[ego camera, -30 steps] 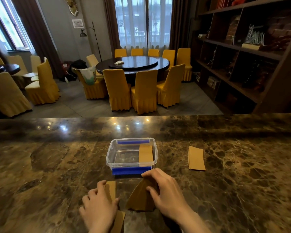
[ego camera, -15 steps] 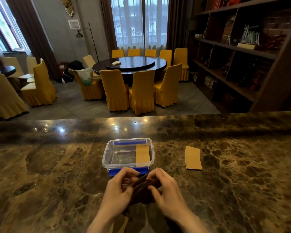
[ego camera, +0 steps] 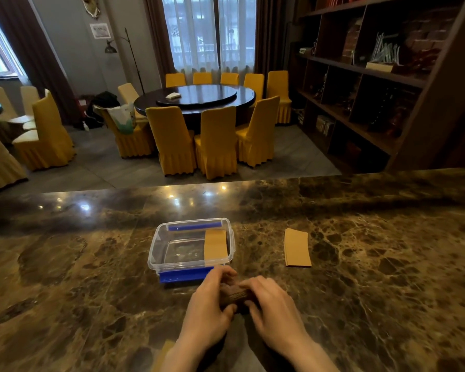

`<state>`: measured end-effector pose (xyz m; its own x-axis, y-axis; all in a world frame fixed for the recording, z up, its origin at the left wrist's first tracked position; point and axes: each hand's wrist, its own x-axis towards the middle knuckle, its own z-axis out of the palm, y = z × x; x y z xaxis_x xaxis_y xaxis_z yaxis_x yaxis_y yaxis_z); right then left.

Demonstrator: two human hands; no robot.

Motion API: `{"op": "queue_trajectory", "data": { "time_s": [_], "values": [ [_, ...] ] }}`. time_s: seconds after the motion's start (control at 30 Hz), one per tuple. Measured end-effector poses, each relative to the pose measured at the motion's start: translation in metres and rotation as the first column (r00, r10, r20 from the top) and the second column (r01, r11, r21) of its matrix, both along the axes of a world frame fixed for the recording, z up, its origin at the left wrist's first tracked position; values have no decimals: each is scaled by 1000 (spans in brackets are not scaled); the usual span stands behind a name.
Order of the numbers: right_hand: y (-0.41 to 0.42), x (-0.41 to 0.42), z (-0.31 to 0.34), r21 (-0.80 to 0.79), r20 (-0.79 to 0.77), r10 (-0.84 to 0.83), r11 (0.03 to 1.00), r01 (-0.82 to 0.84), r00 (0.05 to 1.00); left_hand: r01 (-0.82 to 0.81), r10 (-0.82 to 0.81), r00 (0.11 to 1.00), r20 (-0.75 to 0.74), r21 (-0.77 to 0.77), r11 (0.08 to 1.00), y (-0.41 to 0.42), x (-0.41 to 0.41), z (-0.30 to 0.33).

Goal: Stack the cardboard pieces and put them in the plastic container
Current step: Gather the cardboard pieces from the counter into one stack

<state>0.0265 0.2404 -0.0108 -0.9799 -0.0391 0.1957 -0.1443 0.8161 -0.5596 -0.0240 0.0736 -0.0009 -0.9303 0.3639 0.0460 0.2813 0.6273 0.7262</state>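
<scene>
A clear plastic container with blue clips stands on the marble counter, and one tan cardboard piece lies inside at its right. Just in front of it, my left hand and my right hand are both closed around a small stack of cardboard pieces, held edge-up between the fingers and mostly hidden. Another tan cardboard stack lies flat to the right of the container. A cardboard piece shows at the counter's near edge under my left forearm.
The marble counter runs across the whole lower view. Beyond its far edge are yellow-covered chairs, a round dark table and a shelf unit at the right.
My left hand left the piece lying at the near edge and joined my right hand; both now squeeze the pieces into one stack closer to the container.
</scene>
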Motion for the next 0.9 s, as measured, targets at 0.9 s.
{"op": "queue_trajectory", "data": {
  "time_s": [0.9],
  "values": [
    [-14, -21, 9, 29, 6, 187, 982, -187, 982, -165, 166, 984, 67, -21, 986, -46, -19, 53]
  ]
}}
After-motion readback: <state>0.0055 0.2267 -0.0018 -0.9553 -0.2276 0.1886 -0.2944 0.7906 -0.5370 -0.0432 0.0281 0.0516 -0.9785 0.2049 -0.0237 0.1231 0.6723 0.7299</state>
